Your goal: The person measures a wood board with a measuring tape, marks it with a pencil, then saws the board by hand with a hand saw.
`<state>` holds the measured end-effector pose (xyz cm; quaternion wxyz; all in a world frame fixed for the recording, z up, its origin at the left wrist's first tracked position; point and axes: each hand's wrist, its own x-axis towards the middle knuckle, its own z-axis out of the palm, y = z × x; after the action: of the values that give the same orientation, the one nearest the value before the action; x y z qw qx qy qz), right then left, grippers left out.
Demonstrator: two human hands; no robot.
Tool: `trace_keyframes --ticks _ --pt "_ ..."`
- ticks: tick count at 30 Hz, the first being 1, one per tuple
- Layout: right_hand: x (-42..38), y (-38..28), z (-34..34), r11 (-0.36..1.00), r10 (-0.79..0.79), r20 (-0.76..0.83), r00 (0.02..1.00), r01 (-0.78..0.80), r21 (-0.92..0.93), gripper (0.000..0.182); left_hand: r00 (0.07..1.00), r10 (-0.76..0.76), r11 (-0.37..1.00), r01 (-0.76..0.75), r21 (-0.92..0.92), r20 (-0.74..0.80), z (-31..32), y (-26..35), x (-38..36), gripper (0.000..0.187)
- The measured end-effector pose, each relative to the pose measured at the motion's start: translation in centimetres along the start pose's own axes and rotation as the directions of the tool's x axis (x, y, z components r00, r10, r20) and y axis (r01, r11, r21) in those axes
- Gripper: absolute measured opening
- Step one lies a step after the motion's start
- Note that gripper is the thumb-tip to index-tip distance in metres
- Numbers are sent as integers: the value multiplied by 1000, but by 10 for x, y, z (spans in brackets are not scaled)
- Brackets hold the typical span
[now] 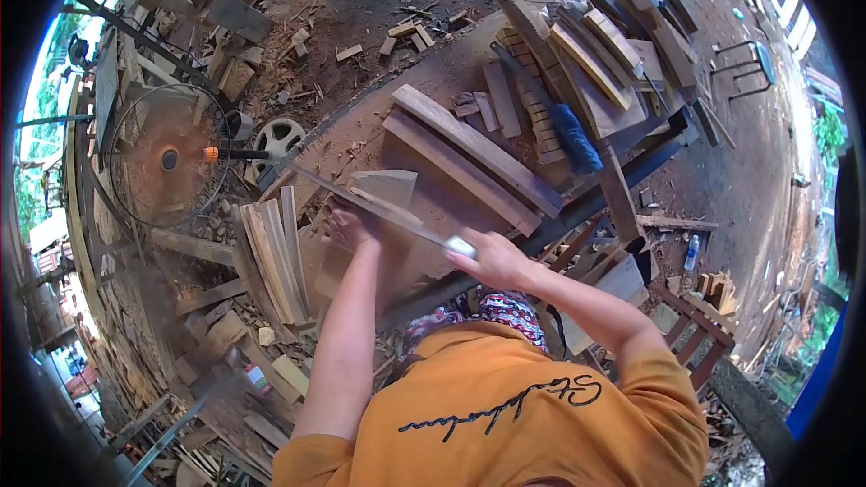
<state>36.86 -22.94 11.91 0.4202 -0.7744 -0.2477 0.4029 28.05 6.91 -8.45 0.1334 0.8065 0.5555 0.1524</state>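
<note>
My right hand (499, 261) is closed around the white handle (461, 246) of a long, narrow, straight-bladed tool (410, 222). The blade slants up and left across the workbench (433, 185), passing over my left hand. Its exact kind is hard to make out. My left hand (352, 225) grips a pale wooden block (386, 186) at the bench's near left part; the blade partly covers the fingers and the block. To the right of the block, two long wooden bars (469, 162) lie side by side on the bench.
A round fan (170, 159) stands at the left, beside upright boards (275, 257). A blue-bristled brush (574, 137) and stacked wood pieces (595, 59) sit at the bench's right. Wood scraps (401, 36) litter the floor; a plastic bottle (692, 252) stands far right.
</note>
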Motion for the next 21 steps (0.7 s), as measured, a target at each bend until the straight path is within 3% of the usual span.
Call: trace_keyframes --ticks 1,2,7,8,10,13,16,18,21 --pt "16 -5 9 1000 -6 -9 1000 6 5 56 994 17 976 -39 -216 -104 10 -9 2 43" --pt "30 -9 17 1000 1 -26 1000 -1 -4 58 994 25 976 -48 -214 -111 -8 10 3 43" --pt "-22 -11 -3 993 118 -2 993 -118 -23 61 968 -172 953 116 280 183 -99 108 -6 47" --pt "-42 2 -10 990 133 -7 991 -133 36 58 966 -173 952 114 285 193 -96 107 -7 47" --pt "-60 17 -21 995 94 -4 996 -94 -33 56 974 -157 938 96 333 161 -91 102 -7 47" --pt "-19 7 -11 998 67 -18 998 -67 2 58 991 -100 960 73 270 88 -16 21 5 46" --pt "22 -11 20 998 11 -77 997 -15 -55 60 966 -147 968 98 229 210 -87 98 -8 49" --pt "21 -16 25 994 -18 -132 991 3 -110 62 973 -96 974 48 221 212 -88 88 -4 54" --pt "-22 -6 1 990 102 -35 994 -105 -95 63 969 -116 968 60 245 219 -84 85 -8 55"
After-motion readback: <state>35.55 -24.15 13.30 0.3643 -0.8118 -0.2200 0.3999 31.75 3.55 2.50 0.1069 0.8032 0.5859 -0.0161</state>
